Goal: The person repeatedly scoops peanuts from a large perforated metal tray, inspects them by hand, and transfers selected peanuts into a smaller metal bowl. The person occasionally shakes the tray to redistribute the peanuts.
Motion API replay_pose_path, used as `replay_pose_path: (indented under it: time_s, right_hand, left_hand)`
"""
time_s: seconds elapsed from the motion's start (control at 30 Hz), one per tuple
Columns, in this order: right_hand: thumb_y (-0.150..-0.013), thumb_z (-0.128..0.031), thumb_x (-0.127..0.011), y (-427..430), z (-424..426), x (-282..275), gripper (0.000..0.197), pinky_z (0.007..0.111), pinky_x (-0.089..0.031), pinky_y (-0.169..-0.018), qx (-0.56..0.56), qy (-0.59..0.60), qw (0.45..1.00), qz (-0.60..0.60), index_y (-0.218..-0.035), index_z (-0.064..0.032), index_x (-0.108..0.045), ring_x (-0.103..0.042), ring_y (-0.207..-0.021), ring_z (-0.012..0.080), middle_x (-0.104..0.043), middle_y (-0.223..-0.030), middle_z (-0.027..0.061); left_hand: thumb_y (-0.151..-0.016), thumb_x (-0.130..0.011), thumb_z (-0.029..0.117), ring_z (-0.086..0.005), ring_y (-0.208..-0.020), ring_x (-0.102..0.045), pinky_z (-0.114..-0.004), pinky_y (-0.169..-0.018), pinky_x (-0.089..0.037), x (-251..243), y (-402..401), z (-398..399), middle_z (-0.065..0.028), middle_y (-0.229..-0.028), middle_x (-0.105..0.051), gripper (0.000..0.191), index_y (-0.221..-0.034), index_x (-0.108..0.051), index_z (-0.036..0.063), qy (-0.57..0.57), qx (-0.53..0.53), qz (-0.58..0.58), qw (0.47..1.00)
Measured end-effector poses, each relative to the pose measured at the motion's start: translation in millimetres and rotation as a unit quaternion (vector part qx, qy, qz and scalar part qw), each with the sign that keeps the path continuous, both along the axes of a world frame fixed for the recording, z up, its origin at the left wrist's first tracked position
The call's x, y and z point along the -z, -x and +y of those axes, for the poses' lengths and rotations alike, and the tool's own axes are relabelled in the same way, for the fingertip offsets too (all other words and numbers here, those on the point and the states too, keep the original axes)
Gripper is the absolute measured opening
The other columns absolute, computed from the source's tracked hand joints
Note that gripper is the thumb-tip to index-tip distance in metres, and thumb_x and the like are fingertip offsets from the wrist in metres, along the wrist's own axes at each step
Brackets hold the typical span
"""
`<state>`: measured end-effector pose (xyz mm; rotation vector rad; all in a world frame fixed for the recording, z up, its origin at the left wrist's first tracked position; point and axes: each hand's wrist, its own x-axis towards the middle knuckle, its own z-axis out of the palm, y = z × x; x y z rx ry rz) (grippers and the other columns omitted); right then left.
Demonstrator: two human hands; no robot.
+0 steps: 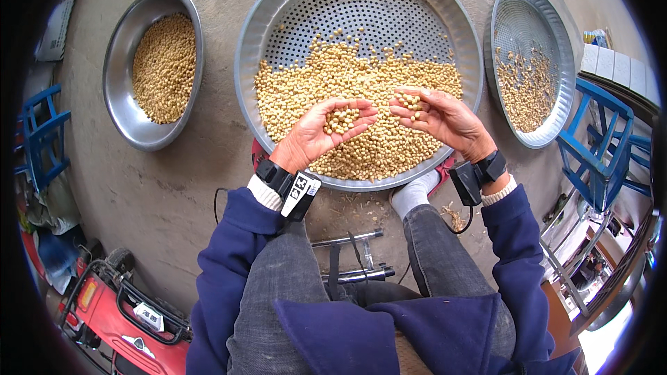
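Observation:
A large round metal sieve [359, 5] with a perforated bottom lies before me, its near part covered with soybeans [375, 151]. Over the beans, my left hand [331, 127] is palm up, cupping a small heap of soybeans. Close to its right, my right hand [443, 117] is also turned up, with several soybeans on its fingers. The fingertips of the two hands point towards each other with a small gap between them. Both wrists wear black devices.
On the floor to the left stands a steel basin [117, 70] of soybeans. A smaller sieve [565, 62] with beans and debris is at the right. Blue stools [599, 161] stand at the far right, another blue stool [47, 135] far left. A red vehicle [114, 328] is lower left.

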<state>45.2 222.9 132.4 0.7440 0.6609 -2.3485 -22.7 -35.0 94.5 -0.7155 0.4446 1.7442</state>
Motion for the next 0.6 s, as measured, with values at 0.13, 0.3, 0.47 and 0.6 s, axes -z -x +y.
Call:
replay_pose_path:
  time_s: [0.13,0.3,0.47,0.6]
  right_hand:
    - [-0.099,-0.014,-0.046,9,-6,-12,0.043,0.037,-0.046,-0.102,-0.021,-0.025,0.999,0.006,-0.134,0.0100,-0.040,-0.054,-0.120,0.0305,-0.054,-0.126,0.0247]
    - [-0.096,-0.009,-0.049,10,-31,-34,0.041,0.026,-0.048,-0.097,-0.149,-0.089,0.978,0.112,-0.135,0.0031,-0.044,-0.058,-0.114,0.0185,-0.058,-0.123,0.0169]
    - [-0.096,-0.002,-0.043,12,-52,-41,0.040,0.027,-0.049,-0.093,-0.164,-0.238,0.943,0.166,-0.136,-0.0006,-0.044,-0.059,-0.110,0.0178,-0.060,-0.121,0.0146]
    - [-0.096,0.003,-0.041,7,-53,-44,0.042,0.031,-0.046,-0.098,-0.223,-0.422,0.832,0.285,-0.137,-0.0018,-0.043,-0.057,-0.114,0.0211,-0.058,-0.125,0.0167]
  left_hand:
    - [-0.097,-0.042,0.016,-0.0304,-0.111,-0.059,-0.036,-0.095,-0.052,3,-1,6,-0.0222,-0.118,-0.058,0.035,-0.118,-0.052,-0.0109,0.000,0.018,0.000,1.000]
    - [-0.098,-0.044,0.019,-0.0265,-0.091,-0.064,-0.043,-0.090,-0.054,18,-8,19,-0.0154,-0.098,-0.062,0.028,-0.109,-0.054,-0.0041,-0.094,0.005,-0.079,0.992]
    - [-0.097,-0.046,0.018,-0.0303,-0.105,-0.058,-0.047,-0.094,-0.051,21,-19,26,-0.0186,-0.113,-0.055,0.028,-0.115,-0.050,-0.0034,-0.074,-0.009,-0.059,0.996]
    - [-0.095,-0.047,0.017,-0.0312,-0.104,-0.060,-0.046,-0.094,-0.052,15,-15,24,-0.0191,-0.112,-0.058,0.030,-0.116,-0.052,-0.0038,-0.047,-0.042,-0.083,0.995]
